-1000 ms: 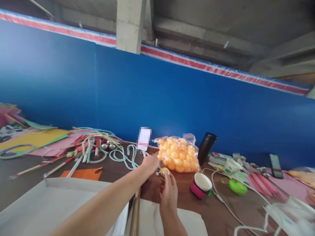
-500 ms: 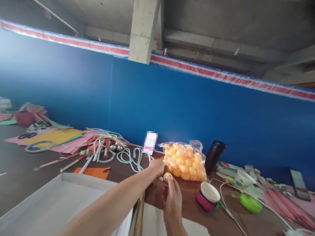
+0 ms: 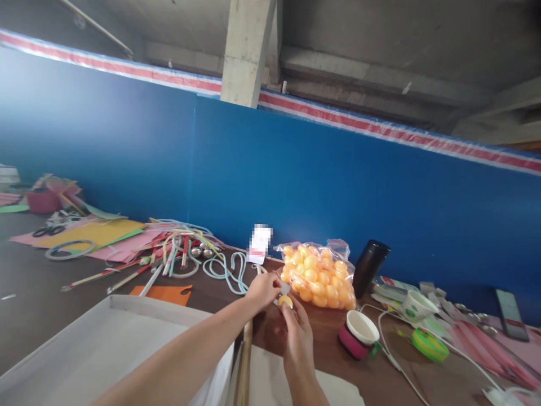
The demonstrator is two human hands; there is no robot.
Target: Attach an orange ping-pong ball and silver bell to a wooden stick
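Note:
My right hand (image 3: pixel 298 335) grips a small round yellow thing (image 3: pixel 285 301) between thumb and fingers. Its colour is close to that of the bagged balls, but I cannot tell its exact kind. A small greyish, see-through piece (image 3: pixel 284 288) shows just above it. My left hand (image 3: pixel 264 290) reaches in from the left, fingers pinched together beside that piece. What the left fingertips hold is too small to make out. Just behind both hands lies a clear plastic bag of orange balls (image 3: pixel 319 276).
A white tray (image 3: pixel 139 307) stands at the left, near a wooden stick (image 3: pixel 244 361). Tubes, coloured paper (image 3: pixel 91 237) and metal balls lie behind it. To the right are a cup with a magenta band (image 3: pixel 358 334), a black cylinder (image 3: pixel 371 268), cables, green tape (image 3: pixel 430 345) and a phone (image 3: pixel 511 316).
My left hand has turned and its pinched fingers now show, slightly away from the yellow thing. The see-through piece has come into view between the hands. The right hand has barely moved.

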